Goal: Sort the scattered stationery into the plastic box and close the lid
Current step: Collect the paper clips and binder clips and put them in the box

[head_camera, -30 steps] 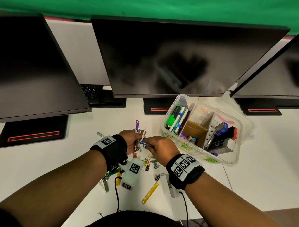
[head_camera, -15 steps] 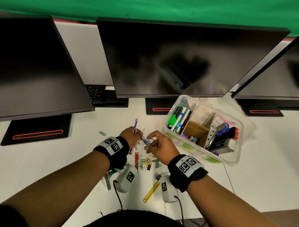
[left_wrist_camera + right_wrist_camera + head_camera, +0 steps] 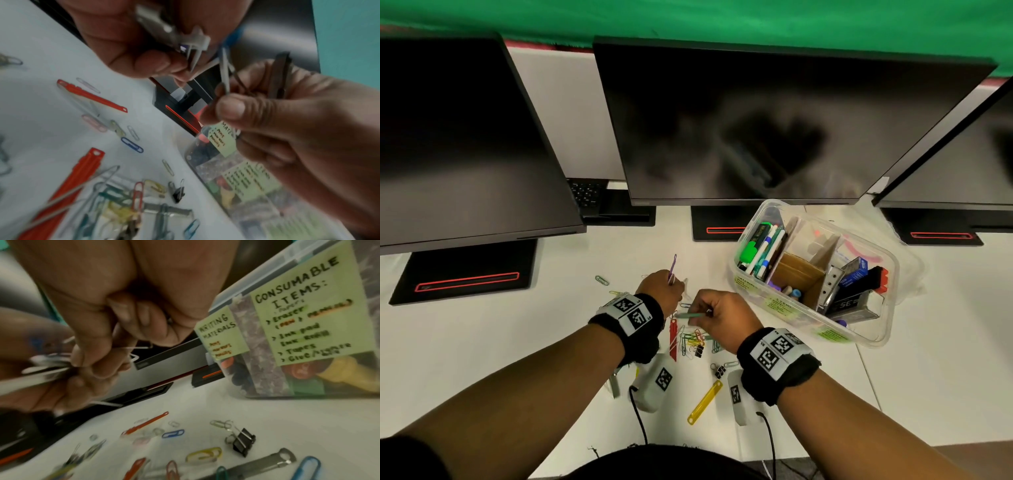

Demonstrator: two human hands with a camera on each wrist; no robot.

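Observation:
The clear plastic box (image 3: 880, 337) stands open at the right, with markers, cardboard dividers and staple boxes inside. Green labels (image 3: 308, 318) cover its front wall. My left hand (image 3: 675, 284) grips a small bundle: a purple fastener strip (image 3: 673, 269) sticking up and white fastener pieces (image 3: 198, 40). My right hand (image 3: 700, 315) hovers just left of the box and pinches a thin green strip (image 3: 690, 315) that points toward the left hand. Below both hands lies a pile of coloured paper clips (image 3: 693, 341), with a red strip (image 3: 673, 339), a yellow strip (image 3: 705, 402) and black binder clips (image 3: 719, 370).
Three dark monitors (image 3: 774, 120) on black stands line the back of the white desk (image 3: 482, 342). A lone green paper clip (image 3: 602, 281) lies left of the hands. A crumpled clear sheet, perhaps the lid (image 3: 914, 274), sits behind the box. Cables hang from both wrist cameras.
The hands have drawn slightly apart. My right hand has dropped toward the clip pile and now holds a green strip. The left hand still grips its bundle.

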